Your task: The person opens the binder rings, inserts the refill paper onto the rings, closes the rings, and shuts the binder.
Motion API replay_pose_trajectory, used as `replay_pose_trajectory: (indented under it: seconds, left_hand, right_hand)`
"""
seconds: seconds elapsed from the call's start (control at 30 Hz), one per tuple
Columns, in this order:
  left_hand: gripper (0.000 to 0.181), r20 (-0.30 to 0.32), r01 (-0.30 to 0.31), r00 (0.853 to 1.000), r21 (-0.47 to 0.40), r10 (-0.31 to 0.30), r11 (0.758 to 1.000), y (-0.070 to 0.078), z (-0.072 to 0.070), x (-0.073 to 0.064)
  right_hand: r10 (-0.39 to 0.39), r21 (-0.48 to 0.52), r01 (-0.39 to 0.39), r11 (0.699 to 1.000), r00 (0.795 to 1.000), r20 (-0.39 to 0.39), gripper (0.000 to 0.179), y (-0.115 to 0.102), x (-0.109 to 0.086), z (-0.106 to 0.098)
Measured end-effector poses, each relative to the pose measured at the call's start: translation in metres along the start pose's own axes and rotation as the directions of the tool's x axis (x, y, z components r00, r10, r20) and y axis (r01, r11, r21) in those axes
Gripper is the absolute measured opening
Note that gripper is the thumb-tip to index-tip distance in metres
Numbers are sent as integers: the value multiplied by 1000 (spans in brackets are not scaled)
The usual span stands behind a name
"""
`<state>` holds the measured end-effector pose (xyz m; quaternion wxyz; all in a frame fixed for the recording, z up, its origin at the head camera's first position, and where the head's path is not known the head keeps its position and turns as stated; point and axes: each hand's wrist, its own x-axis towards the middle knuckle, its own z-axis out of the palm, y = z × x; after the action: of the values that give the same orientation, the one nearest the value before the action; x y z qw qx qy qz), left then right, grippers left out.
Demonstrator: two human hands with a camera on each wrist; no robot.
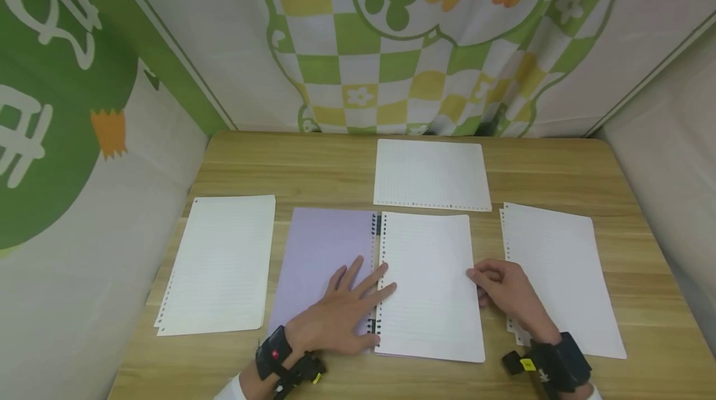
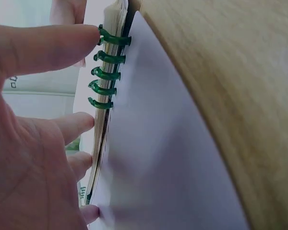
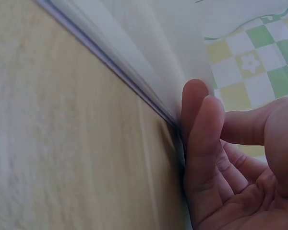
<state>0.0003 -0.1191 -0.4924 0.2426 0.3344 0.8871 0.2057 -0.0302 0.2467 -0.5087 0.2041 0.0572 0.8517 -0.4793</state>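
A loose-leaf notebook lies open on the table, its purple cover [image 1: 330, 245] to the left and a stack of white lined pages [image 1: 427, 300] to the right. My left hand [image 1: 341, 319] spreads its fingers across the cover and the binding, the fingertips touching the pages' punched edge. Green binder rings [image 2: 105, 74] show beside the thumb in the left wrist view. At the right edge of the stack, my right hand [image 1: 509, 291] pinches a sheet of paper [image 3: 182, 52] between thumb and fingers. That sheet stands lifted off the pages below in the right wrist view.
Loose punched sheets [image 1: 218, 263] lie left of the notebook, and more sheets [image 1: 559, 282] lie to the right, partly under my right forearm. Another sheet [image 1: 431, 173] lies sideways behind the notebook. A patterned curtain [image 1: 403, 77] hangs along the back edge of the wooden table [image 1: 279, 158].
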Motion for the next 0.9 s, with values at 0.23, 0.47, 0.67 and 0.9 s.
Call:
replay_pose_trajectory:
  seconds: [0.23, 0.47, 0.67, 0.9]
  left_hand:
    - [88, -22, 4, 1000, 7, -4, 1000, 2, 5, 7]
    - [89, -47, 27, 999, 4, -27, 1000, 5, 6, 10]
    - [85, -32, 29, 999, 12, -28, 1000, 6, 0, 9]
    - [66, -76, -13, 997, 50, 17, 999, 21, -17, 35]
  right_hand:
    - [2, -4, -2, 1000, 1000, -8, 35, 1, -1, -7]
    - [-37, -9, 37, 999, 999, -13, 29, 0, -1, -14]
    - [-16, 72, 18, 997, 999, -31, 30, 4, -5, -28]
    - [-59, -145, 32, 989, 981, -185, 40, 20, -19, -69]
